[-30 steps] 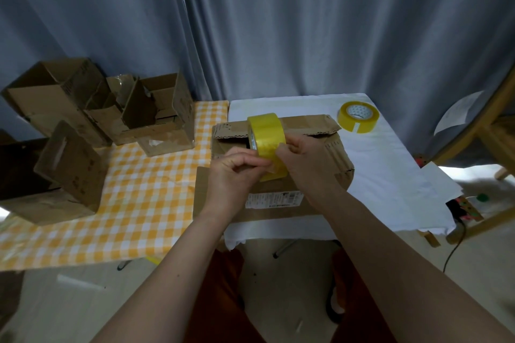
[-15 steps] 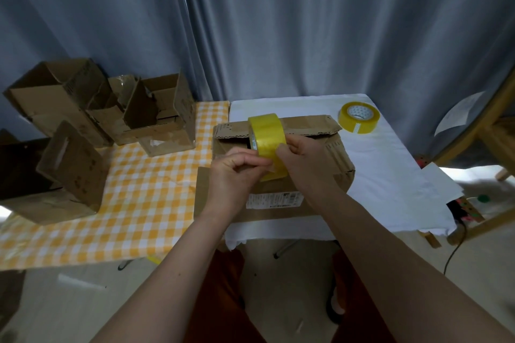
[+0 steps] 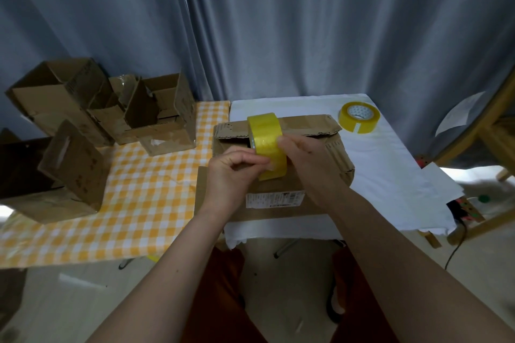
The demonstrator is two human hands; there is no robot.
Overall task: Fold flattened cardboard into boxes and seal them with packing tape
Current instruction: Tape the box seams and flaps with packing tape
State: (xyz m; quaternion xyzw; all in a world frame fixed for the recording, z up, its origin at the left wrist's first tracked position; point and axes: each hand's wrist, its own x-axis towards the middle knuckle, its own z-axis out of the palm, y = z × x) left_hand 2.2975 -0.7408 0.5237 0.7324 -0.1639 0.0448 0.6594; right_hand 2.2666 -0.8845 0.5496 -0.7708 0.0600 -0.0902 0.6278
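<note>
Yellow tape roll [image 3: 267,145]: standing on edge above the flattened cardboard box [image 3: 281,164], being held up between both hands.
Left hand [image 3: 232,172]: fingers curling in, pinching at the near face of the roll.
Right hand [image 3: 309,159]: gripping the roll's right side, thumb and fingertips pressing on the tape band.
Cardboard box: lying on the white cloth [image 3: 390,164], a printed label [image 3: 274,200] facing the person, its far flap [image 3: 278,127] lying open.
Second tape roll [image 3: 359,117]: lying flat on the white cloth, well apart from the hands.
Checked cloth [image 3: 133,192]: carrying several opened boxes [image 3: 100,111] at the left.
Backdrop: grey curtain [image 3: 250,22] hanging behind the table.
</note>
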